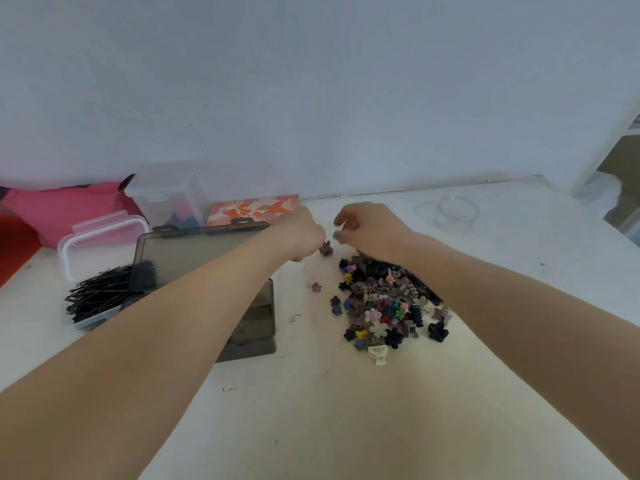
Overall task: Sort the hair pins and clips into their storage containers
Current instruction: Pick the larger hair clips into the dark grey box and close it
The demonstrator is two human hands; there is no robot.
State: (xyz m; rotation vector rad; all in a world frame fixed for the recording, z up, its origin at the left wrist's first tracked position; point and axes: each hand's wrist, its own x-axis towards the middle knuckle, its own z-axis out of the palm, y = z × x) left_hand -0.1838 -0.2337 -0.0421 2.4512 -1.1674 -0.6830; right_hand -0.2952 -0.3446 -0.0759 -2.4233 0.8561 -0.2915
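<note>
Two hands worked above the clip pile (384, 303) right of centre, the right hand (369, 227) apparently pinching one small clip, the left hand (300, 237) curled with its hold unclear, beside the open grey case (194, 251) kept close for dropping.

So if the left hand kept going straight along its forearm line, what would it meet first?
Probably bare table first, then the wall. The left hand points up and right, passing right of the orange box. Its height above the table is unclear.
</note>
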